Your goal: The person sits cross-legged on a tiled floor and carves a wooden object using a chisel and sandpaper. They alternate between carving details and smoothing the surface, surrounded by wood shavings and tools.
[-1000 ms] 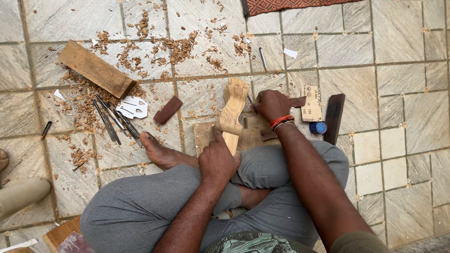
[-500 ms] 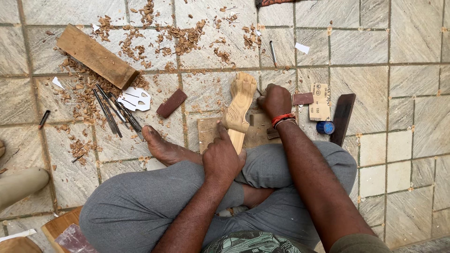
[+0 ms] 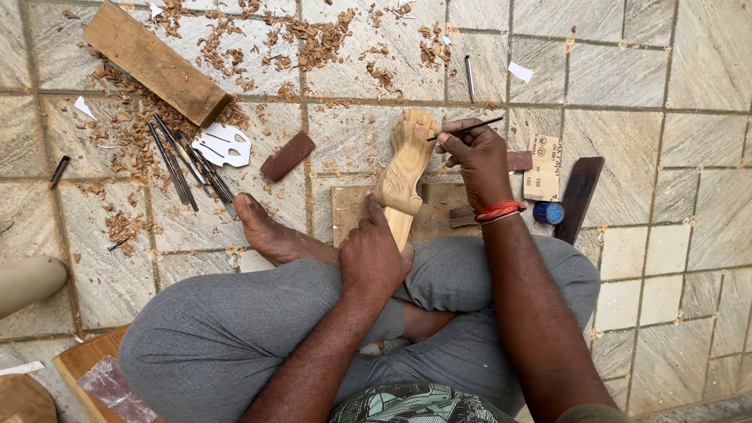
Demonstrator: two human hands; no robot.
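carving: pale wooden carving (image 3: 405,168) leans lower end toward the lap, upper end away, over a flat board (image 3: 350,211) on the floor; tilt puts the worked face up under the tool
left hand: left hand (image 3: 374,254) at the carving's lower end, fingers wrapped tight round it, bracing it against the legs
right hand: right hand (image 3: 475,153) just right of the carving's top, fingers pinching a thin dark tool (image 3: 468,127), tip touching the carved head
chisels: bunch of chisels (image 3: 184,160) well left of the carving, within reach
shavings: wood chips (image 3: 313,39) beyond the carving
sandpaper: sheet (image 3: 542,166) right of the carving
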